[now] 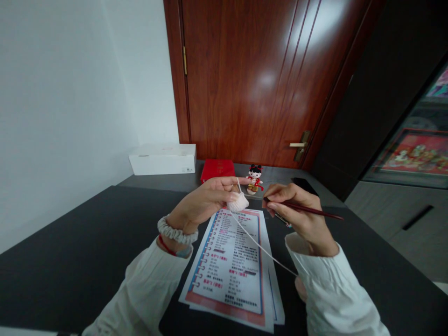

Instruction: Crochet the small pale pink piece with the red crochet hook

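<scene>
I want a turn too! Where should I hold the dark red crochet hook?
Hold the dark red crochet hook on its slim shaft, near the end closest to the white crocheted piece, and come from above on the right. It is long and thin, so a finger pinch probably works best, as the right hand shows, with the far end sticking out past the hand.

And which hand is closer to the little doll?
Left. The left hand is nearer, with its fingers just in front of the doll and to its left. The right hand is farther off, lower and to the doll's right.
</scene>
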`<state>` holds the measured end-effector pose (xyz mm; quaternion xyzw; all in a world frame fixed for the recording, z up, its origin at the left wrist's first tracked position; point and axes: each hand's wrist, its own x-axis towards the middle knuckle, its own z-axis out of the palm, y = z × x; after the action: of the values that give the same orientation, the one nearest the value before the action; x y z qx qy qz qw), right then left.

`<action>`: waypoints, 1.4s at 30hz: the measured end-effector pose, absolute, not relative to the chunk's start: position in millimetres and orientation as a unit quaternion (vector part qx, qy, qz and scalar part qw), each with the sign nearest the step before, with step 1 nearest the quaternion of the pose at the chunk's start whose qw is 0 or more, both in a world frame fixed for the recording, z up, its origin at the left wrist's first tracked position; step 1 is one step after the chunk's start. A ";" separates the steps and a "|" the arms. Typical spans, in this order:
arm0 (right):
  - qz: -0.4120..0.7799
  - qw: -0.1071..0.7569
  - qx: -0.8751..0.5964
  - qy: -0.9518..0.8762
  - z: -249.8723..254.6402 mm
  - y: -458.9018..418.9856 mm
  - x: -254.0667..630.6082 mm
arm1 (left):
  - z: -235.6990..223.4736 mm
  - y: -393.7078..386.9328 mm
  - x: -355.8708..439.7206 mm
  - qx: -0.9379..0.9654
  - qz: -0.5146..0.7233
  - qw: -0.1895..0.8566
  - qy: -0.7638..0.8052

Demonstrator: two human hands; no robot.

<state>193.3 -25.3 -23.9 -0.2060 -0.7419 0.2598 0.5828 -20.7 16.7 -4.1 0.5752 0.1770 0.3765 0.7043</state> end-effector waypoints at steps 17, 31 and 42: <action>0.424 0.606 -0.180 -0.649 -22.4 -14.3 185.1 | -4.9 9.3 -17.9 0.679 0.425 0.557 0.218; 0.299 0.616 -0.248 -0.685 -18.8 -25.9 181.5 | 0.1 4.0 -2.6 0.705 0.485 0.438 0.273; 0.070 0.578 -0.313 -0.750 -10.6 -34.5 166.4 | 5.7 1.9 1.1 0.689 0.528 0.395 0.299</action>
<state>166.4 -34.5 -10.6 -0.3132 -0.7504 0.0696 0.5779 1.1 1.9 5.7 0.6894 0.2995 0.5282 0.3950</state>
